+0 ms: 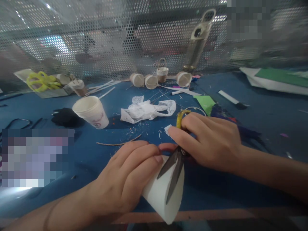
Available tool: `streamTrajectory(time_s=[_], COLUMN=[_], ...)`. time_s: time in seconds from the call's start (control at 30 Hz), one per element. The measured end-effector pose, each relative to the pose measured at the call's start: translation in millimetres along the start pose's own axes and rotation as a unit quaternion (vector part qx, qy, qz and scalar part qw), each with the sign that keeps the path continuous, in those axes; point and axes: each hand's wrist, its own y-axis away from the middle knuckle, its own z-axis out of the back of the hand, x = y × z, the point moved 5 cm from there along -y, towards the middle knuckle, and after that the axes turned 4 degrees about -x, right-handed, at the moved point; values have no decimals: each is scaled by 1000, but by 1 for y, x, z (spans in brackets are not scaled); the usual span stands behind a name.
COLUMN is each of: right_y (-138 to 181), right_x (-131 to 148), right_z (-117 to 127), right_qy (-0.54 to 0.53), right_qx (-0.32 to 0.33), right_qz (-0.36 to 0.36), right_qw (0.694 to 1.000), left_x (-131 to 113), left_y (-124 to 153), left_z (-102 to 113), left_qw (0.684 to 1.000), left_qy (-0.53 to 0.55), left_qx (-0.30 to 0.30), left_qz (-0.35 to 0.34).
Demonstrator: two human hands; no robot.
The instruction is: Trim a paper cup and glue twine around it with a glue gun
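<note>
My left hand (134,173) is wrapped round a white paper cup (156,195), tipped on its side near the front edge of the table. In my right hand (207,138) is a pair of scissors (175,175) with yellow handles. Their dark blades are spread apart at the cup's open rim, one blade outside the wall and one across the opening. A small white scrap (168,130) shows by my right thumb. Part of the cup lies hidden under my left fingers.
On the blue table (115,170) are a stack of paper cups (91,112), a crumpled white plastic bag (146,110), a twig-like cord (117,143) and green paper (205,103). Several small wrapped cups (162,74) and a clear bottle (197,41) stand before the perforated metal screen (108,38).
</note>
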Motion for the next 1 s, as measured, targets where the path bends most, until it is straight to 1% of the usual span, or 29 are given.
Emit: streamTrajectory(time_s=[0.27, 0.4, 0.5, 0.6, 0.77, 0.93, 1.0], right_y=[-2, 1, 3, 3, 5, 5, 5], right_x=[0, -1, -2, -1, -2, -3, -3], right_z=[0, -1, -2, -4, -8, -8, -10], right_qy=[-1, -8, -7, -7, -15, -18, -22], right_qx=[-6, -15, -16, -9, 29, 31, 35], right_qz=[4, -4, -1, -3, -13, -7, -7], right_qw=[1000, 1000, 1000, 1000, 999, 999, 999], left_x=[-1, 2, 2, 2, 5, 8, 9], left_y=[-3, -4, -9, -14, -17, -17, -18], left_z=[-4, -5, -5, -6, -9, -11, -10], left_qw=[999, 998, 998, 998, 992, 987, 982], left_qy=[36, 29, 28, 25, 55, 93, 108], left_qx=[-10, -26, -34, -14, 23, 37, 47], left_qz=[8, 41, 48, 60, 109, 128, 147])
